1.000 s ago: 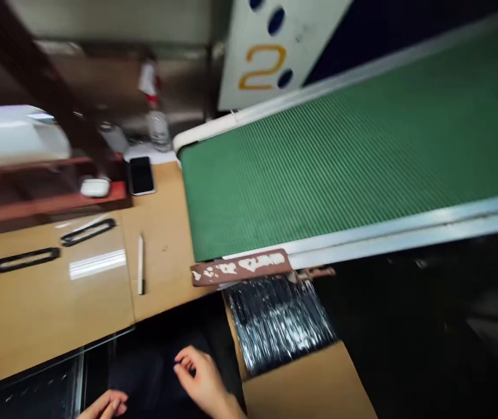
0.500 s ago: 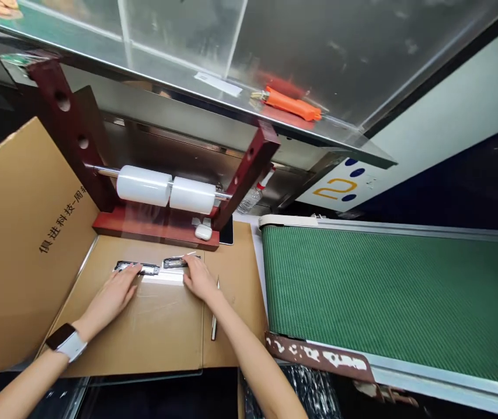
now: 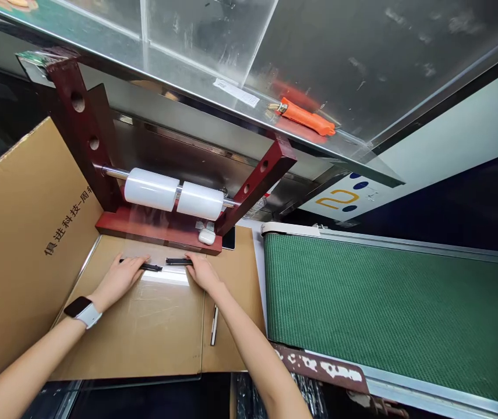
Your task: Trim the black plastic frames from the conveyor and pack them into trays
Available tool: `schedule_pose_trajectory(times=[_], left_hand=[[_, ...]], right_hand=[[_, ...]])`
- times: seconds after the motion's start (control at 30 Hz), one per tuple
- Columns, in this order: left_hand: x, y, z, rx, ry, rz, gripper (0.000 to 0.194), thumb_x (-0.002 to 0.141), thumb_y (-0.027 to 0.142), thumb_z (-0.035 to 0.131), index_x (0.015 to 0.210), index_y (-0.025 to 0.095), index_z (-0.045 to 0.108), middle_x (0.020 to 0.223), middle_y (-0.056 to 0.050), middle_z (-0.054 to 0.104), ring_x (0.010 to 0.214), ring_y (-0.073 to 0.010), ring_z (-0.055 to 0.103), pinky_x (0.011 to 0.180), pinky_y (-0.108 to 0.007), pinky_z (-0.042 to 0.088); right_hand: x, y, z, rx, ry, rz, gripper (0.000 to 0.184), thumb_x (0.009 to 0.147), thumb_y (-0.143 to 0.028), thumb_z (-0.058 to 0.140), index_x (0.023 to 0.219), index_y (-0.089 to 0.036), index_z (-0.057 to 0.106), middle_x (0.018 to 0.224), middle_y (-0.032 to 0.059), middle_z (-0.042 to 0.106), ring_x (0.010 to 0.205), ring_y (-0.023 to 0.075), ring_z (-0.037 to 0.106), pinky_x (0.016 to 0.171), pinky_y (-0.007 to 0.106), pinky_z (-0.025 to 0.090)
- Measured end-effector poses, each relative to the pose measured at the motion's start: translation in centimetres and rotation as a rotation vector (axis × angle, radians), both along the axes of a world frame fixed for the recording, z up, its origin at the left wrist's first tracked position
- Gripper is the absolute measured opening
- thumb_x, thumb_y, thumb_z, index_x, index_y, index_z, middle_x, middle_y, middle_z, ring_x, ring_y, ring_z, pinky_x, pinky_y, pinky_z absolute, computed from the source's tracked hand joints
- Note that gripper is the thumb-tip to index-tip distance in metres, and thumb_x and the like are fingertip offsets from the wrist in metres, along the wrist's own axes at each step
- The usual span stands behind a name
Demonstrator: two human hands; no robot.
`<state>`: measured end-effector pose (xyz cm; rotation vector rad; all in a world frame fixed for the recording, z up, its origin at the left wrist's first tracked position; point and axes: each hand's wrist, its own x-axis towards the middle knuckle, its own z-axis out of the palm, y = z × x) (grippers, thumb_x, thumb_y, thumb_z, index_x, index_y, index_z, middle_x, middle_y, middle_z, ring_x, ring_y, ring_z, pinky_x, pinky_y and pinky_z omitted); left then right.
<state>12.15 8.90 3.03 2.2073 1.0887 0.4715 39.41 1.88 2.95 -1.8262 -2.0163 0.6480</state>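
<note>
Over the cardboard sheet (image 3: pixel 165 331), my left hand (image 3: pixel 124 276) is closed on a narrow black part (image 3: pixel 152 267), whose right end sticks out past the fingers. My right hand (image 3: pixel 202 272) grips a second narrow black part (image 3: pixel 177 262) by its right end. A small gap separates the two parts. Only their dark, slim sides show; their exact kind cannot be made out. Just below them lies a glossy white strip (image 3: pixel 165 279). Clear film (image 3: pixel 146 227) hangs from the white film rolls (image 3: pixel 151 188) toward both hands.
A dark red roll stand (image 3: pixel 117 224) rises behind the hands, with a white earbud case (image 3: pixel 207 236) on its base. A thin pen-like tool (image 3: pixel 214 326) lies right of the sheet. A green conveyor belt (image 3: pixel 388 308) runs rightward. Overhead, a shelf holds an orange-handled tool (image 3: pixel 305 116).
Both black parts have turned, so their silvery faces no longer show and dark sides do. My left hand has shifted slightly and my wrist has risen. The camera view has tilted a little.
</note>
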Motion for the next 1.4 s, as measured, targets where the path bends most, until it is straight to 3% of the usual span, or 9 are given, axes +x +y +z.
schedule_pose_trajectory(times=[0.27, 0.57, 0.73, 0.9, 1.1, 1.4], left_hand=[[-1.3, -0.2, 0.0, 0.073, 0.134, -0.096, 0.036, 0.09, 0.038, 0.043, 0.12, 0.026, 0.059, 0.109, -0.01, 0.071, 0.1, -0.0277, 0.062, 0.109, -0.053, 0.023], [-5.2, -6.5, -0.6, 0.05, 0.169, -0.131, 0.039, 0.09, 0.039, 0.047, 0.126, 0.029, 0.057, 0.12, -0.008, 0.068, 0.102, -0.0265, 0.063, 0.108, -0.049, 0.028], [-7.3, -10.4, -1.5, 0.027, 0.163, -0.117, 0.038, 0.09, 0.039, 0.046, 0.126, 0.029, 0.057, 0.115, -0.008, 0.071, 0.102, -0.0257, 0.064, 0.108, -0.051, 0.028], [-8.7, -13.6, -1.2, 0.026, 0.142, -0.142, 0.041, 0.092, 0.038, 0.045, 0.132, 0.031, 0.05, 0.116, -0.006, 0.07, 0.104, -0.022, 0.063, 0.11, -0.049, 0.026], [-9.8, -15.8, -1.0, 0.069, 0.17, -0.166, 0.04, 0.093, 0.036, 0.044, 0.132, 0.03, 0.05, 0.107, -0.005, 0.071, 0.097, -0.0207, 0.064, 0.108, -0.05, 0.029], [-10.5, -18.2, -1.3, 0.082, 0.167, -0.142, 0.04, 0.091, 0.037, 0.048, 0.13, 0.033, 0.053, 0.117, -0.006, 0.069, 0.108, -0.0232, 0.061, 0.11, -0.051, 0.027]], right_hand=[[-0.3, -1.7, 0.2, -0.016, -0.005, 0.02, 0.039, 0.088, -0.013, 0.052, 0.125, -0.022, 0.051, 0.105, 0.0075, 0.067, 0.097, 0.022, 0.062, 0.088, 0.036, 0.048], [-2.7, -8.8, 0.1, -0.023, 0.048, 0.091, 0.036, 0.088, -0.016, 0.054, 0.123, -0.022, 0.052, 0.098, 0.0056, 0.068, 0.093, 0.0218, 0.063, 0.084, 0.035, 0.05], [-4.2, -13.0, 0.0, -0.017, 0.084, 0.142, 0.038, 0.088, -0.014, 0.053, 0.124, -0.023, 0.05, 0.103, 0.0042, 0.068, 0.098, 0.0198, 0.062, 0.088, 0.034, 0.05], [-5.4, -16.9, -0.7, 0.026, 0.1, 0.179, 0.039, 0.088, -0.014, 0.053, 0.125, -0.023, 0.05, 0.107, 0.0054, 0.067, 0.099, 0.0207, 0.062, 0.09, 0.037, 0.05], [-6.2, -19.4, -1.3, 0.096, 0.084, 0.212, 0.035, 0.09, -0.015, 0.051, 0.124, -0.022, 0.051, 0.109, 0.0073, 0.067, 0.099, 0.021, 0.062, 0.089, 0.036, 0.051], [-7.0, -22.1, -1.1, 0.175, 0.115, 0.209, 0.038, 0.085, -0.022, 0.06, 0.122, -0.02, 0.05, 0.107, 0.0092, 0.065, 0.1, 0.023, 0.059, 0.09, 0.039, 0.049]])
